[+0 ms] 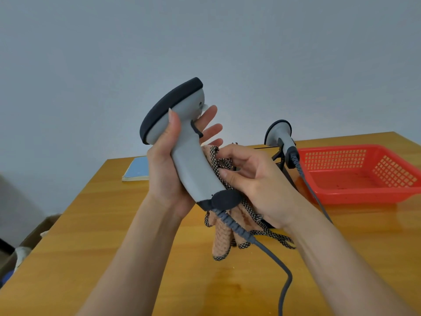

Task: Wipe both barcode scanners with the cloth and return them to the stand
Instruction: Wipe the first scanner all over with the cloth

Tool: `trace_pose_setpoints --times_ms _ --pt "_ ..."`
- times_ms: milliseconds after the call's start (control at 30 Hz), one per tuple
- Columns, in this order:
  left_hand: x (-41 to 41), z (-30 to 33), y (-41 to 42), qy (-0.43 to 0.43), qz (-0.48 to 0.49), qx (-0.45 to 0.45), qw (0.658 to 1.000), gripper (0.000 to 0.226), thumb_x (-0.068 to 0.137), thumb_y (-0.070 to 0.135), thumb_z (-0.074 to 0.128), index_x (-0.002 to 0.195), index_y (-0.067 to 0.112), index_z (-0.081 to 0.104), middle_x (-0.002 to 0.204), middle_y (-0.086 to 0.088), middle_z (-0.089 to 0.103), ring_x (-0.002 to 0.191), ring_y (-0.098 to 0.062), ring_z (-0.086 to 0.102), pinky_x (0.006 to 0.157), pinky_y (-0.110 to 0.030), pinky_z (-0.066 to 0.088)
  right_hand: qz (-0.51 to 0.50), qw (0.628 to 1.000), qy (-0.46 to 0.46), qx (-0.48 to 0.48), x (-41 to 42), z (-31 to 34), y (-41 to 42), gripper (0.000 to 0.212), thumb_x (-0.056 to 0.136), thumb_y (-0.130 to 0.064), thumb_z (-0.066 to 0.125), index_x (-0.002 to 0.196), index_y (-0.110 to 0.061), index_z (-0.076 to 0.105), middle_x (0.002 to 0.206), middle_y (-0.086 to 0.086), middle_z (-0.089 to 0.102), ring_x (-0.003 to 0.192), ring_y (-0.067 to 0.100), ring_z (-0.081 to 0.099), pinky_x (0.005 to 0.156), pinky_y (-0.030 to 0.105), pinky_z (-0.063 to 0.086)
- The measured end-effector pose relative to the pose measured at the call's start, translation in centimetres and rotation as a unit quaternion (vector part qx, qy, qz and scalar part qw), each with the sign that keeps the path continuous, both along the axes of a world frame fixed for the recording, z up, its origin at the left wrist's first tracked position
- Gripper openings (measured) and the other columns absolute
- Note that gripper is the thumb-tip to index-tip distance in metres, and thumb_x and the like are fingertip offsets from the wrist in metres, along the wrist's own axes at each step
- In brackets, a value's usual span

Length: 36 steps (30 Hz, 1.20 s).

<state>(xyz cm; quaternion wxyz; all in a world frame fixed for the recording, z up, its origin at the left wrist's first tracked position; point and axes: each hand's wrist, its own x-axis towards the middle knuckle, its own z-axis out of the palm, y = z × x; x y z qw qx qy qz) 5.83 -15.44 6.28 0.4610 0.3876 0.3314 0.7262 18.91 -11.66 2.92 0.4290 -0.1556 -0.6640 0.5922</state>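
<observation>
A grey barcode scanner (191,156) with a black head rim is held upright above the table. My left hand (166,165) holds it at the neck, thumb up against the head and fingers reaching behind the handle. My right hand (252,181) pinches a tan cloth (224,233) with a checkered border against the handle's right side; the cloth hangs down below the scanner's base. The scanner's grey cable (276,263) trails down towards the front edge. A second grey scanner (281,139) sits on the black stand (284,160) behind my right hand.
A red plastic basket (360,172) stands at the right on the wooden table (91,236). A blue-covered notebook (136,168) lies at the far left edge. The second scanner's cable (314,195) runs down past the basket. Cardboard boxes stand on the floor at the left.
</observation>
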Motion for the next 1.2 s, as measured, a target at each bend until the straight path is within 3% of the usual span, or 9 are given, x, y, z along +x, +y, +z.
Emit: trace_pose_setpoints --times_ms 133,333,500,600,733,833,933,1100,1200 --pt "-0.2 0.0 -0.1 -0.012 -0.029 -0.015 0.999 0.056 0.089 0.040 0.051 0.133 0.006 0.055 0.129 -0.008 0.066 0.118 -0.034 0.063 0.102 -0.049 0.049 0.026 1.000 0.008 0.000 0.2 0.1 0.1 0.032 0.086 -0.005 0.059 0.083 -0.034 0.072 0.094 -0.009 0.071 0.083 0.016 0.068 0.075 0.028 0.055" --pt "-0.3 0.1 -0.4 -0.026 -0.053 -0.045 0.997 0.036 0.082 0.028 0.053 0.111 0.012 0.067 0.089 -0.006 0.076 0.095 -0.028 0.071 0.084 -0.041 0.058 0.013 1.000 0.012 0.008 0.5 -0.2 0.7 0.036 0.082 -0.002 0.058 0.081 -0.034 0.076 0.092 -0.008 0.073 0.089 0.016 0.069 0.087 0.034 0.055" --pt "-0.4 0.2 -0.1 -0.072 -0.045 -0.070 0.994 0.046 0.079 0.030 0.056 0.118 0.008 0.066 0.078 -0.006 0.074 0.086 -0.026 0.072 0.096 -0.043 0.053 0.014 0.999 -0.008 0.048 0.9 -0.2 0.8 0.042 0.083 0.012 0.052 0.086 -0.024 0.074 0.096 -0.010 0.073 0.100 0.012 0.067 0.084 0.023 0.052" --pt "-0.5 -0.1 0.2 -0.117 -0.049 -0.090 0.988 0.040 0.083 0.034 0.057 0.109 0.007 0.070 0.073 -0.005 0.072 0.072 -0.021 0.071 0.088 -0.038 0.056 0.020 0.997 -0.019 0.066 0.9 -0.3 0.9 0.042 0.083 0.015 0.051 0.086 -0.021 0.073 0.097 -0.009 0.072 0.101 0.016 0.066 0.085 0.030 0.052" --pt "-0.7 -0.3 0.6 -0.181 -0.059 -0.106 0.976 0.040 0.086 0.038 0.061 0.097 0.002 0.076 0.080 -0.005 0.072 0.058 -0.015 0.064 0.077 -0.032 0.059 0.021 0.997 -0.025 0.070 1.0 -0.6 0.9 0.045 0.083 0.024 0.048 0.085 -0.014 0.072 0.096 -0.008 0.071 0.102 0.013 0.066 0.091 0.031 0.052" --pt "-0.7 -0.5 0.7 -0.220 -0.079 -0.092 0.968 0.042 0.087 0.037 0.062 0.106 0.000 0.069 0.081 -0.006 0.069 0.041 -0.007 0.048 0.069 -0.028 0.058 0.019 0.998 -0.030 0.060 1.2 -0.6 0.9 0.043 0.084 0.021 0.050 0.084 -0.016 0.072 0.096 -0.008 0.071 0.100 0.013 0.066 0.087 0.030 0.051" --pt "-0.8 -0.6 0.8 -0.235 -0.095 -0.079 0.964 0.044 0.088 0.037 0.061 0.110 -0.001 0.063 0.083 -0.006 0.067 0.035 -0.003 0.038 0.073 -0.027 0.058 0.032 0.998 -0.035 0.034 1.4 -0.6 1.0 0.042 0.084 0.019 0.048 0.082 -0.016 0.072 0.094 -0.005 0.072 0.094 0.016 0.067 0.081 0.028 0.051" --pt "-1.1 -0.7 0.7 -0.240 -0.094 -0.074 0.963 0.047 0.089 0.038 0.061 0.114 -0.002 0.063 0.080 -0.006 0.066 0.033 -0.004 0.036 0.077 -0.027 0.058 0.014 0.999 -0.052 -0.007 1.8 -0.9 1.6 0.030 0.078 0.002 0.047 0.076 -0.016 0.072 0.092 0.021 0.069 0.085 0.047 0.063 0.077 0.058 0.051" --pt "-1.4 -0.5 0.6 -0.236 -0.094 -0.071 0.965 0.046 0.090 0.038 0.060 0.114 -0.001 0.063 0.076 -0.006 0.065 0.033 -0.004 0.036 0.074 -0.027 0.058 0.012 0.999 -0.034 -0.022 1.9 -0.8 1.7 0.019 0.076 0.002 0.045 0.072 -0.003 0.063 0.079 0.015 0.065 0.072 0.032 0.057 0.068 0.046 0.046"
